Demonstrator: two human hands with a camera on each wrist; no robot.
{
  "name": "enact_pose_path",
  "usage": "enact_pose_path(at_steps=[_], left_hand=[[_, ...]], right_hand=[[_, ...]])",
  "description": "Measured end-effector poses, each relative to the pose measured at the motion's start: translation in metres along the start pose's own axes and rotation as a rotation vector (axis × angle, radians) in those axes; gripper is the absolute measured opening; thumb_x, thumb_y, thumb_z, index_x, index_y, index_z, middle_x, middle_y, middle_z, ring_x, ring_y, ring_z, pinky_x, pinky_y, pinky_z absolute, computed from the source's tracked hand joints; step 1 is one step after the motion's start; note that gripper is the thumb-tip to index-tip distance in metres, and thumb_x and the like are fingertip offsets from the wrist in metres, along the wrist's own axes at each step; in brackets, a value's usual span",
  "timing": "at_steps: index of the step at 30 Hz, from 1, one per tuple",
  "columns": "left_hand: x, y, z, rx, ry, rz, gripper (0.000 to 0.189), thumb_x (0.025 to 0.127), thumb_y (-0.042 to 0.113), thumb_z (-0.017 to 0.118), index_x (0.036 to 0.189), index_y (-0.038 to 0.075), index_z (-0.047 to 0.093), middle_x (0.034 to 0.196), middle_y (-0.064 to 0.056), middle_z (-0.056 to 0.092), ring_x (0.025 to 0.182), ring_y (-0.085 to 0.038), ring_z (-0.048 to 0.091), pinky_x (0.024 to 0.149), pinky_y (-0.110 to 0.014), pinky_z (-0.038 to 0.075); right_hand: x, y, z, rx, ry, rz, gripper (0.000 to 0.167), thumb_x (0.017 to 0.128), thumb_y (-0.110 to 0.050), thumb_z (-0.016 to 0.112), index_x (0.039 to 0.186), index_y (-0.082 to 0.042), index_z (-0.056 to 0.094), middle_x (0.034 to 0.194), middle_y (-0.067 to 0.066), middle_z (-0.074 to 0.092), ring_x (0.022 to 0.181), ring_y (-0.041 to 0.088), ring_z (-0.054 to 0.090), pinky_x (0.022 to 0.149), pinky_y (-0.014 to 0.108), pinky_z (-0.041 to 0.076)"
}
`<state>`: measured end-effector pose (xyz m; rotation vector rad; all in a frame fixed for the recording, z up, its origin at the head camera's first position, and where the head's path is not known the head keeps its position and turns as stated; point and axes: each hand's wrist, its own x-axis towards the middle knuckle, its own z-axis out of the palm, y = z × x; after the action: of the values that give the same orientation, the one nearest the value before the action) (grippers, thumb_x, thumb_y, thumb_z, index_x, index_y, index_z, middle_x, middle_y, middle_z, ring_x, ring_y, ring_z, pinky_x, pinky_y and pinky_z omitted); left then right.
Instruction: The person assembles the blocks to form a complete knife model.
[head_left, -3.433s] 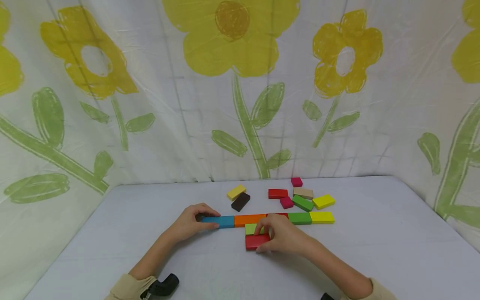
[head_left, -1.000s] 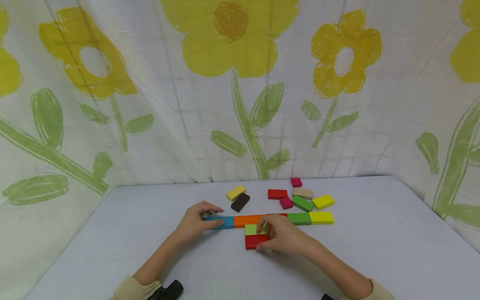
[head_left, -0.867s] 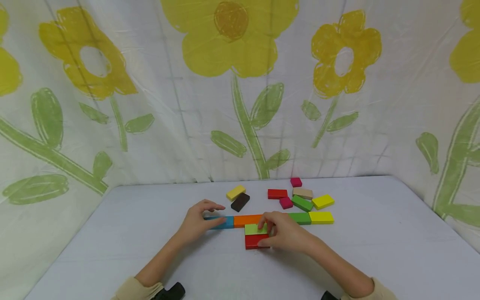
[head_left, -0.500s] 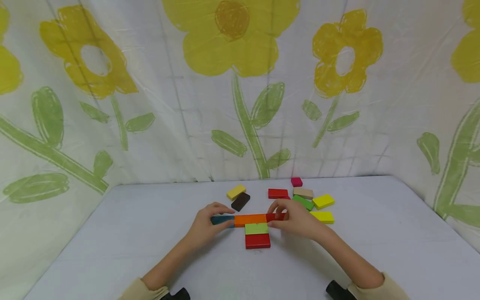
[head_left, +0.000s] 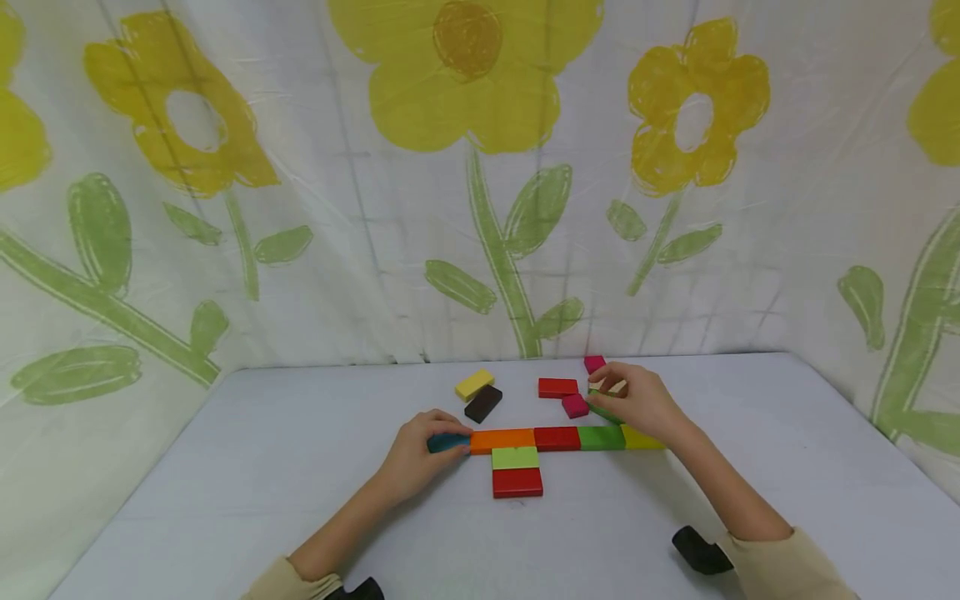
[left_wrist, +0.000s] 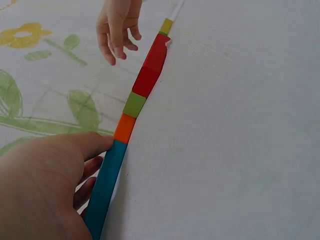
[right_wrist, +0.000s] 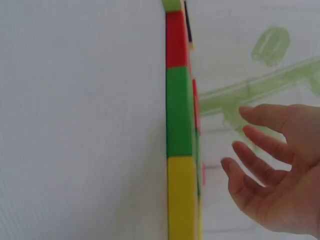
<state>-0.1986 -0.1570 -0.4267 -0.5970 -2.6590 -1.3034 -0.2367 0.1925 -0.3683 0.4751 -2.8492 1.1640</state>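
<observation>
A row of flat blocks lies across the table: blue [head_left: 447,442], orange [head_left: 502,441], red [head_left: 557,438], green [head_left: 602,437] and yellow [head_left: 642,439]. In front of the orange one sit a light green block [head_left: 515,457] and another red block [head_left: 517,482]. My left hand [head_left: 420,454] grips the blue block at the row's left end, thumb on the near side, fingers on the far side. Over the loose blocks behind the row hovers my right hand [head_left: 637,402], fingers spread and holding nothing in the right wrist view. It partly hides a loose green block [head_left: 604,412].
Behind the row lie a pale yellow block [head_left: 474,385], a dark brown block [head_left: 483,403], a loose red block [head_left: 558,388] and two pink cubes, one of them nearer [head_left: 575,406]. A flower-painted curtain [head_left: 360,250] hangs past the table's far edge.
My right hand has left the light green and red blocks in front, passed the red block in the row and moved back right. My left hand has shifted right along the blue block.
</observation>
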Motion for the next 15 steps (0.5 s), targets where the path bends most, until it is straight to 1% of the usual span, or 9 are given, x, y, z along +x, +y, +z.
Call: enact_pose_path(at_steps=[3,5,10,12,15], left_hand=[[0.001,0.000,0.001,0.012,0.003,0.002,0.017,0.093,0.012,0.080,0.109,0.012,0.083,0.113,-0.002,0.073,0.112,-0.028,0.063,0.096,-0.039,0.050],[0.001,-0.001,0.001,0.011,0.004,0.000,0.017,0.093,0.012,0.080,0.109,0.012,0.083,0.113,-0.002,0.073,0.111,-0.028,0.063,0.096,-0.038,0.050],[0.001,-0.001,0.002,0.010,0.004,-0.008,0.016,0.093,0.012,0.080,0.108,0.012,0.084,0.113,-0.002,0.073,0.111,-0.027,0.062,0.096,-0.038,0.049],[0.001,-0.001,0.001,0.010,0.004,-0.008,0.016,0.093,0.013,0.080,0.108,0.012,0.084,0.113,-0.002,0.073,0.112,-0.027,0.062,0.096,-0.039,0.049],[0.001,-0.001,0.001,0.007,0.001,-0.010,0.016,0.093,0.013,0.079,0.109,0.012,0.084,0.113,-0.003,0.073,0.112,-0.028,0.062,0.097,-0.039,0.048]], right_hand=[[0.002,0.007,-0.003,-0.015,0.018,0.025,0.028,0.096,-0.014,0.076,0.118,0.003,0.071,0.106,0.017,0.071,0.092,0.029,0.066,0.076,0.033,0.059],[0.004,0.012,-0.004,-0.027,0.018,0.032,0.029,0.095,-0.014,0.077,0.118,0.004,0.072,0.108,0.018,0.072,0.095,0.031,0.065,0.079,0.037,0.060],[0.006,0.021,-0.003,-0.052,-0.014,0.075,0.031,0.093,-0.013,0.080,0.117,0.005,0.072,0.109,0.019,0.073,0.100,0.033,0.064,0.088,0.046,0.058],[0.007,0.023,-0.002,-0.056,-0.028,0.093,0.031,0.093,-0.013,0.081,0.116,0.005,0.072,0.107,0.018,0.072,0.101,0.033,0.063,0.088,0.046,0.057],[0.008,0.025,-0.001,-0.058,-0.044,0.106,0.033,0.091,-0.014,0.082,0.116,0.005,0.073,0.104,0.015,0.071,0.099,0.031,0.061,0.085,0.042,0.055]])
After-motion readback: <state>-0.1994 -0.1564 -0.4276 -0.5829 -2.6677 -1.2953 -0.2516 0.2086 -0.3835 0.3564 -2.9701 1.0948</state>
